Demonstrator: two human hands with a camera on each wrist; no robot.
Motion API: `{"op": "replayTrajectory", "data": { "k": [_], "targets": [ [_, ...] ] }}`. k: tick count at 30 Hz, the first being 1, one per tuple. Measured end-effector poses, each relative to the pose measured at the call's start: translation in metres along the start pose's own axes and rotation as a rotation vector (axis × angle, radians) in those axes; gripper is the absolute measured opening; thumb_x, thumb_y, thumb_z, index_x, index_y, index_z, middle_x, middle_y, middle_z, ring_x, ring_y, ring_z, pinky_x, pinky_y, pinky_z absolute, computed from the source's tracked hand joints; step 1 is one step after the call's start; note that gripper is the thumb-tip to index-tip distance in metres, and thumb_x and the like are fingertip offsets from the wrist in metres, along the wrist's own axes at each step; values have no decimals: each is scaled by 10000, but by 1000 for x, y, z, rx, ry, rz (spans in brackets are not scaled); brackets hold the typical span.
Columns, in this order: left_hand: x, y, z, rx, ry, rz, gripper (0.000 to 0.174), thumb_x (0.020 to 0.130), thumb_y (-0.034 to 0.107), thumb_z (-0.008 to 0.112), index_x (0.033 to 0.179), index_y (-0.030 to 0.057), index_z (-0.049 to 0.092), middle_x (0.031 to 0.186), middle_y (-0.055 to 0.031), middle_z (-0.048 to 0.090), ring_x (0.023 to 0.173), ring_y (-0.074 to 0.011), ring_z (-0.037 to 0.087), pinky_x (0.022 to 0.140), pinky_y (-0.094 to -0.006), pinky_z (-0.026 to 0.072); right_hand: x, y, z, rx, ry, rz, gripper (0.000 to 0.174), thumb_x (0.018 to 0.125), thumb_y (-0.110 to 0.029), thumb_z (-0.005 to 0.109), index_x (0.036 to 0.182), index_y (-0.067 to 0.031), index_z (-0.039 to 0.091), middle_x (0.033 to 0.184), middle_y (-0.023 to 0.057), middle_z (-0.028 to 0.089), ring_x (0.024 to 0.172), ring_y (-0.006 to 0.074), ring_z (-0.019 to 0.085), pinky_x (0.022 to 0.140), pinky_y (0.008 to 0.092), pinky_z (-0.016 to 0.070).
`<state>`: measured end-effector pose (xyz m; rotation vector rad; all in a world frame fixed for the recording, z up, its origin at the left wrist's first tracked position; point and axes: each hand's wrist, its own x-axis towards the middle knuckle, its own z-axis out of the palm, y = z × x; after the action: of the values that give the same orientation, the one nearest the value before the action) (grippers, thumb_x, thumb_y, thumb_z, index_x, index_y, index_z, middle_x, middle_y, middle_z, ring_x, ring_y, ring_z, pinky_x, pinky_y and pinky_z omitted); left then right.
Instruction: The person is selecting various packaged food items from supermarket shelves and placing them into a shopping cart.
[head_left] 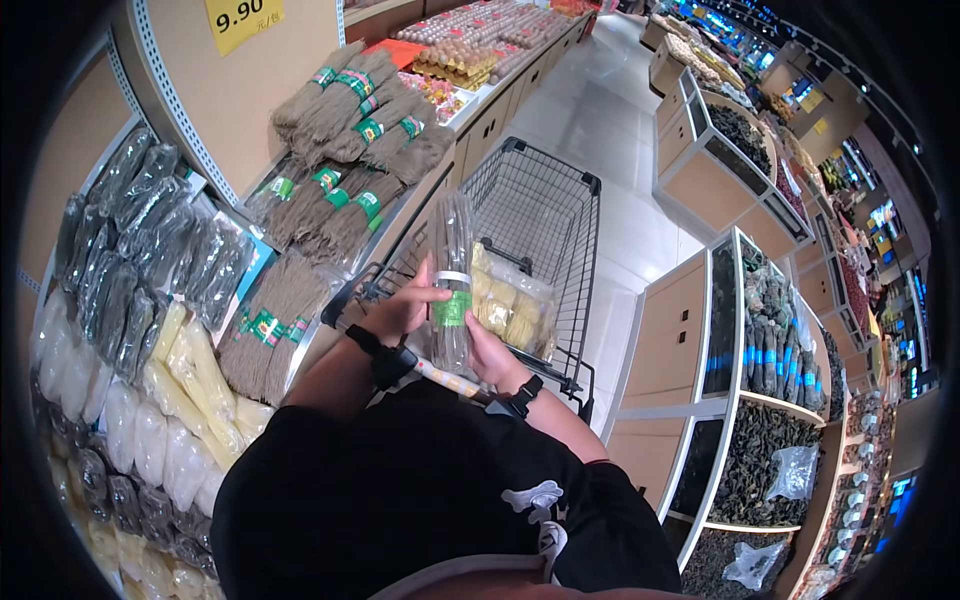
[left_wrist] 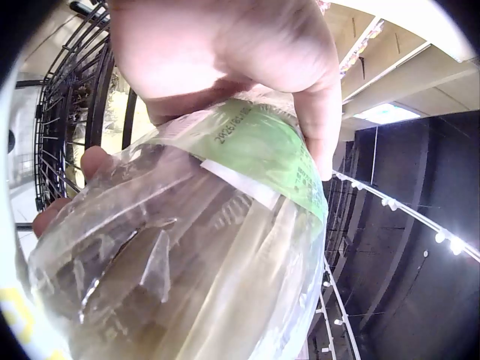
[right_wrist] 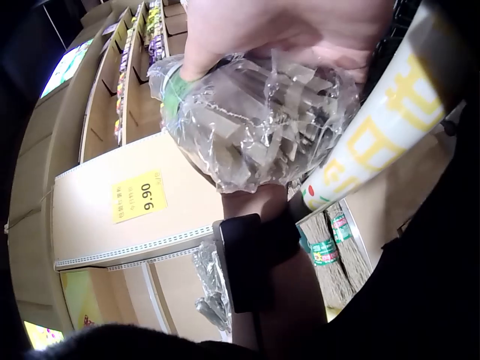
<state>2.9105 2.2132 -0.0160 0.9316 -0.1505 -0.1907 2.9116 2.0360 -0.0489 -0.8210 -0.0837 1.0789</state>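
Note:
A clear plastic pack of flat grey-brown dried noodles [head_left: 452, 235], with a green label [head_left: 453, 307] and white band, is held upright in front of the body over the cart handle. My left hand [head_left: 408, 303] grips its left side, fingers lying across the label. On the lower right, my right hand [head_left: 492, 352] holds it with the thumb at the label's edge. In the left wrist view the strips [left_wrist: 225, 262] show through wrinkled film below my left hand [left_wrist: 225, 45]. Cut strip ends face the right wrist view under my right hand [right_wrist: 292, 30].
A black wire shopping cart [head_left: 590, 230] stands ahead, carrying a bag of pale yellow noodles [head_left: 515, 305]. Shelves at left hold bundled brown noodles [head_left: 345, 125] and bagged goods [head_left: 190, 440], under a yellow price sign [head_left: 245, 18]. Bins of dark dried goods [head_left: 765, 450] line the right; the aisle floor [head_left: 615, 140] runs ahead.

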Motion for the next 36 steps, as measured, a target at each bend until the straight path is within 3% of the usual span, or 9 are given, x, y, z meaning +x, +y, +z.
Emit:
{"op": "replayTrajectory", "data": {
  "k": [6, 13, 17, 20, 26, 36],
  "targets": [
    [0, -16, 3, 62, 53, 73, 854, 741, -22, 558, 1439, 123, 88, 1284, -92, 397, 1133, -198, 466, 970, -359, 396, -7, 4, -18, 56, -74, 71, 528, 978, -431, 300, 1362, -68, 308, 1284, 86, 476, 1143, 200, 507, 961, 371, 429],
    [2, -24, 25, 6, 104, 81, 902, 723, -25, 601, 1446, 117, 81, 1329, -76, 360, 1215, -187, 387, 1005, -352, 352, -17, 1, -33, 95, -88, 87, 520, 980, -419, 301, 1361, -64, 307, 1277, 106, 484, 1121, 212, 530, 950, 368, 446],
    [5, -27, 33, -24, 118, 4, 896, 723, -30, 593, 1446, 115, 83, 1328, -76, 360, 1217, -183, 380, 1003, -351, 351, -26, -10, -30, 84, -62, 72, 524, 981, -418, 298, 1364, -60, 301, 1270, 103, 489, 1117, 218, 533, 948, 371, 450],
    [11, -38, 24, 21, 104, 27, 892, 721, -37, 583, 1445, 114, 84, 1323, -78, 366, 1213, -186, 383, 999, -350, 353, -27, -12, -34, 57, -70, 89, 523, 973, -452, 288, 1327, -76, 374, 1225, 96, 523, 1064, 214, 558, 903, 364, 472],
    [16, -31, 27, 86, 79, 90, 926, 718, -58, 561, 1456, 133, 34, 1343, -88, 347, 1199, -202, 392, 998, -363, 353, -21, -11, -37, 106, -21, 105, 526, 971, -455, 293, 1313, -68, 392, 1201, 94, 541, 1049, 210, 567, 893, 353, 479],
    [20, -36, 19, 70, 61, 69, 970, 720, -67, 573, 1454, 158, -20, 1327, -87, 350, 1176, -209, 412, 989, -364, 357, -18, -13, -49, 100, -47, 105, 501, 983, -415, 298, 1340, -66, 343, 1250, 94, 503, 1081, 191, 548, 917, 342, 461]
  ]
}}
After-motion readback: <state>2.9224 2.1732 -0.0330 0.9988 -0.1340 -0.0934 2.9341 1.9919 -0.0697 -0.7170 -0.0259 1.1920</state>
